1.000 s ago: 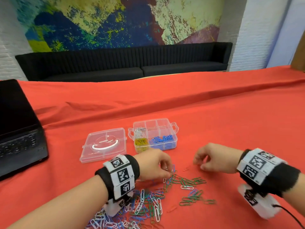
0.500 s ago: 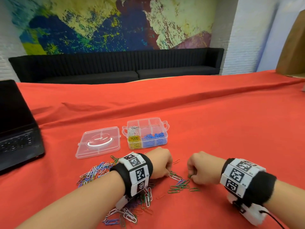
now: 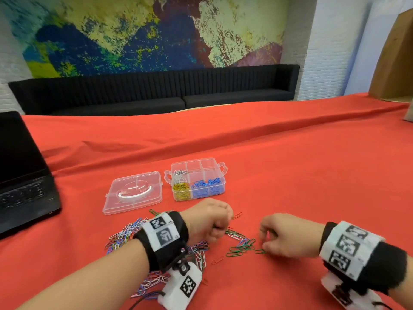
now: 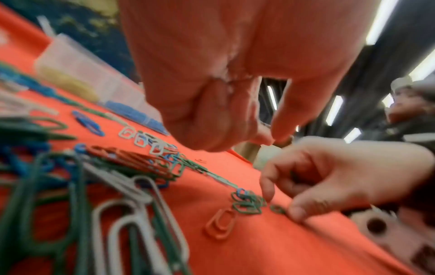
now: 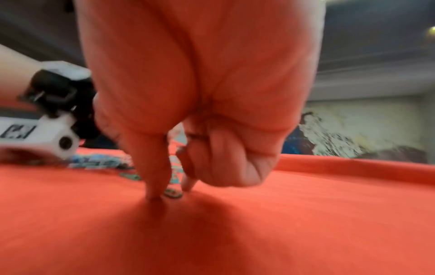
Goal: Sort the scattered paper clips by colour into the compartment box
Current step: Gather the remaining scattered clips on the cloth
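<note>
The clear compartment box stands open with white, yellow and blue clips in separate cells. A mixed pile of paper clips lies on the red cloth, under and to the left of my left wrist. My left hand is curled in a fist over the pile's right edge. In the left wrist view its thumb and forefinger meet, and no clip shows between them. My right hand pinches a lone green clip on the cloth. In the right wrist view that green clip lies between thumb and forefinger.
The box's clear lid lies left of the box. A black laptop sits at the left edge. A cluster of green clips lies between my hands, with loose red clips close by. A raised fold in the cloth crosses behind the box.
The head view has swung right. My right hand has come down to the right end of the green cluster and closed on a single clip. My left hand stays curled at the pile.
</note>
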A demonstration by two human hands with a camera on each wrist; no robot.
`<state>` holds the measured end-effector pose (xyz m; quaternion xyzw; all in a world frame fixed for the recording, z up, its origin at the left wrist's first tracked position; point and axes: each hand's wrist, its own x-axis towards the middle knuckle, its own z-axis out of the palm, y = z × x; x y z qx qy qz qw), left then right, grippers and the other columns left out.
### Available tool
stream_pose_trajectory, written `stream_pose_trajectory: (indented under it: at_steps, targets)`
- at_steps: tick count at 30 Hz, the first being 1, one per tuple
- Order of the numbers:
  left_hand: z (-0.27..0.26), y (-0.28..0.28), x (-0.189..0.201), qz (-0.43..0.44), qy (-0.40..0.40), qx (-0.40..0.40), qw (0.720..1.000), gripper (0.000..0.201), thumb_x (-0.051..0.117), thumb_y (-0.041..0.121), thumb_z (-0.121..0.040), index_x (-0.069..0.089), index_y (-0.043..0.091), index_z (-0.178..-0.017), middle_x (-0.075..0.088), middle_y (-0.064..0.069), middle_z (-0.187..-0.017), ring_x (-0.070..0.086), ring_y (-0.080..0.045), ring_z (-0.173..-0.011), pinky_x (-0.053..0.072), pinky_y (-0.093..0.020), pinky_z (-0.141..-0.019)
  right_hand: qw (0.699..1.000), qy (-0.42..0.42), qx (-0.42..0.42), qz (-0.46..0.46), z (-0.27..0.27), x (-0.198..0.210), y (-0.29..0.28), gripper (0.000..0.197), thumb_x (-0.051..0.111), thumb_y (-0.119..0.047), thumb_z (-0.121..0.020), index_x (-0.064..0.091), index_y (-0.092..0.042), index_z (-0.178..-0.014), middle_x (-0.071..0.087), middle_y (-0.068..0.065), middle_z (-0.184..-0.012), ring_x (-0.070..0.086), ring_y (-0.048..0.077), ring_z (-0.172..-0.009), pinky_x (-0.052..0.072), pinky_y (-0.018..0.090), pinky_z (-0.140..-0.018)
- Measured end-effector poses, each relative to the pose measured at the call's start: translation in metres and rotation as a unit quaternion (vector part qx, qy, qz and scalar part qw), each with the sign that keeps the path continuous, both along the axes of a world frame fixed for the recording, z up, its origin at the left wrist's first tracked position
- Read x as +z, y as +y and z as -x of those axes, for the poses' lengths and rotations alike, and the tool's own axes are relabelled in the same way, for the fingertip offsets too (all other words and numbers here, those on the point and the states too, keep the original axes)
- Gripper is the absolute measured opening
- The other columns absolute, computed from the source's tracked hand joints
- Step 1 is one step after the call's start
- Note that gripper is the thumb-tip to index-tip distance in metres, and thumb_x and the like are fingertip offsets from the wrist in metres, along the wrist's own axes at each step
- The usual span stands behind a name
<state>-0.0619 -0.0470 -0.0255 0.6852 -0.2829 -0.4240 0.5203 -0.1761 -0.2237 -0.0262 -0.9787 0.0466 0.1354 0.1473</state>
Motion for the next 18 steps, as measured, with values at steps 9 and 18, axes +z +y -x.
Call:
stream_pose_trajectory:
  at_steps: [9,18]
  targets:
    - [0.028,-0.013,-0.002,-0.282,-0.534,-0.151,0.783,0.022,0.067,0.036,-0.082,0.067,0.016,-0.093,0.067,-0.006,-0.095,0.059,-0.024,-0.092,0.043,-0.029,-0.073,0.996,0.076,-0.018,-0.04,0.011,-0.002,0.006,0.018,0.047,-0.021,-0.081,0.047,-0.02,-0.063,0.052,-0.002,-0.063,0.045,0.013,-0.055,0.035,0.022,-0.049]
    - [0.01,0.014,0.007,-0.135,-0.083,-0.091,0.983,0.006,0.05,0.016,-0.076,0.051,0.02,-0.072,0.041,0.007,-0.053,0.033,-0.005,-0.036,0.028,-0.012,-0.039,0.679,0.089,-0.253,-0.683,-0.001,0.011,-0.006,0.016,0.04,-0.018,-0.08,0.048,-0.013,-0.067,0.047,0.009,-0.064,0.04,0.018,-0.046,0.029,0.019,-0.038]
